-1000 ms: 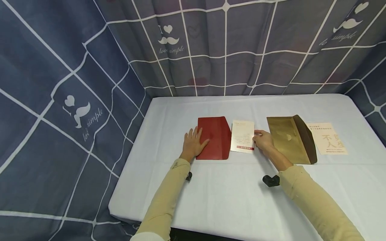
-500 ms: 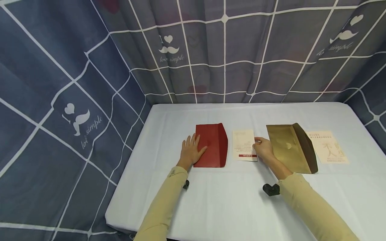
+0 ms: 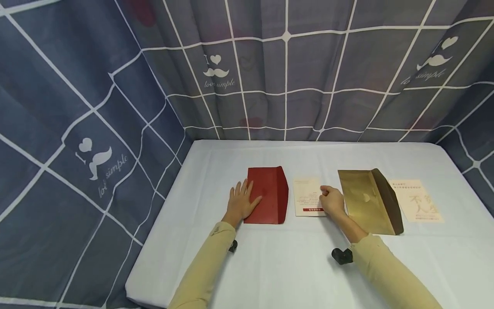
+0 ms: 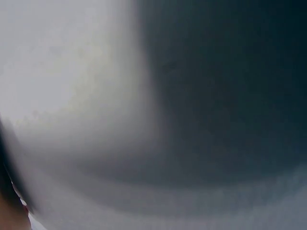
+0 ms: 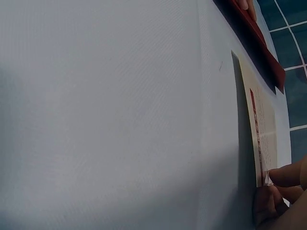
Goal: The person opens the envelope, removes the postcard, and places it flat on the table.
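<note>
In the head view, my left hand point(image 3: 240, 201) rests with spread fingers on the left side of a red envelope point(image 3: 270, 195), whose flap points right. Just right of it is a cream card point(image 3: 305, 195) with small print and a red band near its bottom edge. My right hand point(image 3: 332, 201) pinches the card's right edge between thumb and fingers. In the right wrist view, the card point(image 5: 259, 110) stands slightly above the cloth, with a shadow along its edge. A gold envelope point(image 3: 360, 199) with a dark open flap lies right of this hand. The left wrist view is blurred.
Partly beneath the gold envelope's flap side, a second cream card point(image 3: 418, 204) with large gold characters lies at the right. White cloth point(image 3: 285, 266) covers the table. Dark checked curtains point(image 3: 262, 73) hang behind and at both sides. Small black devices sit at both wrists.
The head view has tilted up, so everything sits lower in it. A small gap has opened between the red envelope and the pinched card. Both hands keep their holds.
</note>
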A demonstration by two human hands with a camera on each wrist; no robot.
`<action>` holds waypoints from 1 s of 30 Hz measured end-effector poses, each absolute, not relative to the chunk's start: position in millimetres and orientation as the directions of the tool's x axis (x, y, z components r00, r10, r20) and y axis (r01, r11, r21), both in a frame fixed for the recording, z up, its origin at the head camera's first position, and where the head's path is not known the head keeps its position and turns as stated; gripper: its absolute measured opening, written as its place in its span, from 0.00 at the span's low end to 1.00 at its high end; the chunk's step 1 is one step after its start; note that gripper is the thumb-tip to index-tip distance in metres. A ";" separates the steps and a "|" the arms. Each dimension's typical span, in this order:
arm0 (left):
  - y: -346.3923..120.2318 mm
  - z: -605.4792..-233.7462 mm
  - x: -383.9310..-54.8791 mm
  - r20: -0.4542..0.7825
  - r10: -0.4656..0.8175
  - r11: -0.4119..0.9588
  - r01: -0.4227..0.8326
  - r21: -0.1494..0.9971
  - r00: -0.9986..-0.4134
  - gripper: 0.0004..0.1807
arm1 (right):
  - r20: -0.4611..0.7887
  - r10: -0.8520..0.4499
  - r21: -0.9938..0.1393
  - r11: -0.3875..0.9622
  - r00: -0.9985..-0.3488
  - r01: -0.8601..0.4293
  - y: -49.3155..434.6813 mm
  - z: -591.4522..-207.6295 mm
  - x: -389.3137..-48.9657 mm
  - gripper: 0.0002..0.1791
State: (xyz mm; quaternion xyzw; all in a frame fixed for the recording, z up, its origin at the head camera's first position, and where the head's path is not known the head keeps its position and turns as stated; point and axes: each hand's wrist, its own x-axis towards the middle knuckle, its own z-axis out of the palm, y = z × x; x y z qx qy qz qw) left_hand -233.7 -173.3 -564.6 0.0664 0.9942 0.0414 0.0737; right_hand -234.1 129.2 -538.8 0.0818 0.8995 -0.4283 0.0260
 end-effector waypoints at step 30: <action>-173.8 -553.1 -232.1 -0.024 0.148 0.960 0.138 0.244 -0.989 0.39 | -0.062 0.017 -0.689 0.723 -0.998 0.055 133.2 -534.6 -222.7 0.21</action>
